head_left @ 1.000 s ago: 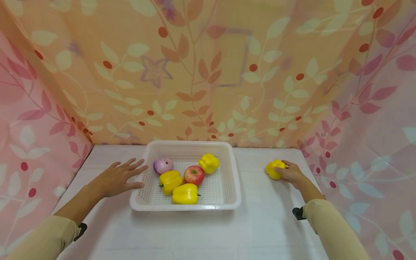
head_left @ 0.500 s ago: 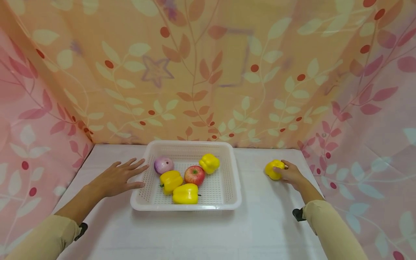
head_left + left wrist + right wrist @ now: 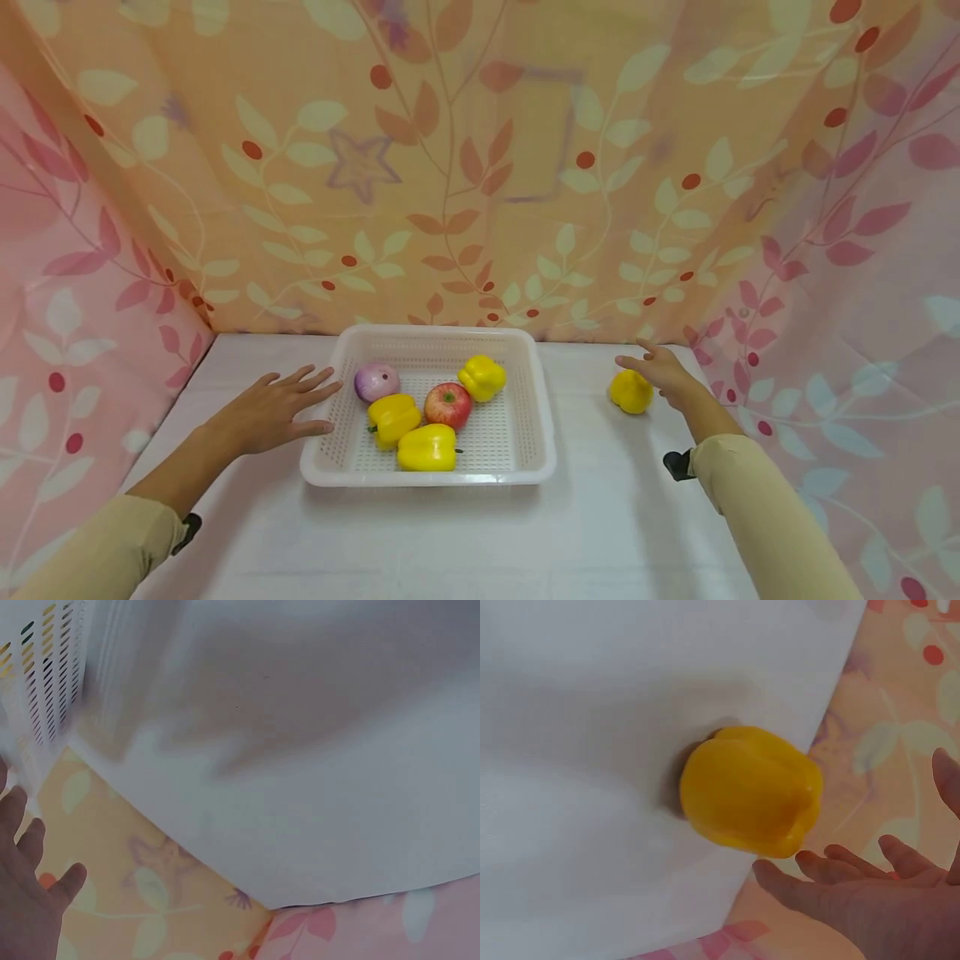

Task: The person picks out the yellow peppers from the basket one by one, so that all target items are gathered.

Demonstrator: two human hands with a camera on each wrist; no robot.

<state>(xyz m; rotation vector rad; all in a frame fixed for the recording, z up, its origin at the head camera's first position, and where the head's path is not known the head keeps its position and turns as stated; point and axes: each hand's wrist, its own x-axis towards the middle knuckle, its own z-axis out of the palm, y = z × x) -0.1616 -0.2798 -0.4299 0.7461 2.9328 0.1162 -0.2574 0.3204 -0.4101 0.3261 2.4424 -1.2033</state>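
Note:
My right hand is spread just above a yellow bell pepper that stands on the white table, right of the basket. In the right wrist view, the fingers are parted and extended beside the pepper, holding nothing. My left hand hovers with spread fingers at the left rim of a white plastic basket. Inside the basket lie a purple onion, a red apple and three yellow bell peppers: one at the back, one at the left, one in front.
The table has a white cover. An orange leaf-patterned curtain hangs along its back edge, and pink patterned cloth closes in both sides. Part of the basket's perforated wall shows in the left wrist view.
My right hand has let go of the yellow bell pepper and risen slightly with its fingers opened. The pepper stays on the table. The left hand keeps its place by the basket.

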